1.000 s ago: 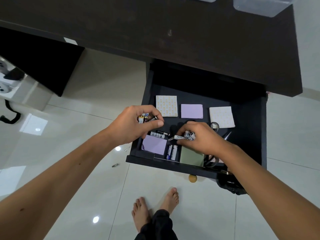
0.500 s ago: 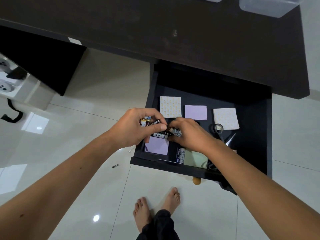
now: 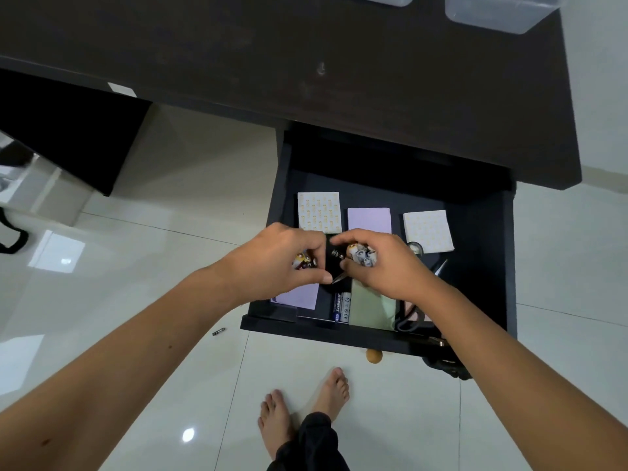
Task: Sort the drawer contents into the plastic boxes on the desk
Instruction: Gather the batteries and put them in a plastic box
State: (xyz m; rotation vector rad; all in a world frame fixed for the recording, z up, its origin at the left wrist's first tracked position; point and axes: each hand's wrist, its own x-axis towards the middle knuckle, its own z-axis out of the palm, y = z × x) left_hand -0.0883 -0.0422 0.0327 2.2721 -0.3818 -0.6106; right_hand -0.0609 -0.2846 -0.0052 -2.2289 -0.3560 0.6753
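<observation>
1. The drawer (image 3: 475,341) stands pulled out from under the dark desk (image 3: 306,62), above a pale tiled floor (image 3: 136,232).
2. The left hand (image 3: 275,263) hovers over the drawer's front left part, fingers curled round a few batteries (image 3: 303,261) with yellow and dark labels.
3. The right hand (image 3: 384,266) is just beside it, fingers curled round a bundle of pale batteries (image 3: 362,254) whose ends point up.
4. The thumbs of both hands nearly meet over a dark battery (image 3: 336,260) between them; which hand holds it cannot be told.
5. Two more batteries (image 3: 341,305) lie flat in the drawer near its front edge, between a purple notepad (image 3: 299,297) and a green notepad (image 3: 372,311).
6. Farther back lie a yellow-patterned pad (image 3: 319,212), a second purple pad (image 3: 369,219) and a white patterned pad (image 3: 428,231).
7. Scissors (image 3: 413,314) lie to the right, partly hidden by the right wrist.
8. Two clear plastic boxes (image 3: 492,11) sit at the desk's far edge, well apart from the drawer.
9. A small object (image 3: 219,332) lies on the floor left of the drawer; bare feet (image 3: 306,413) stand below.
</observation>
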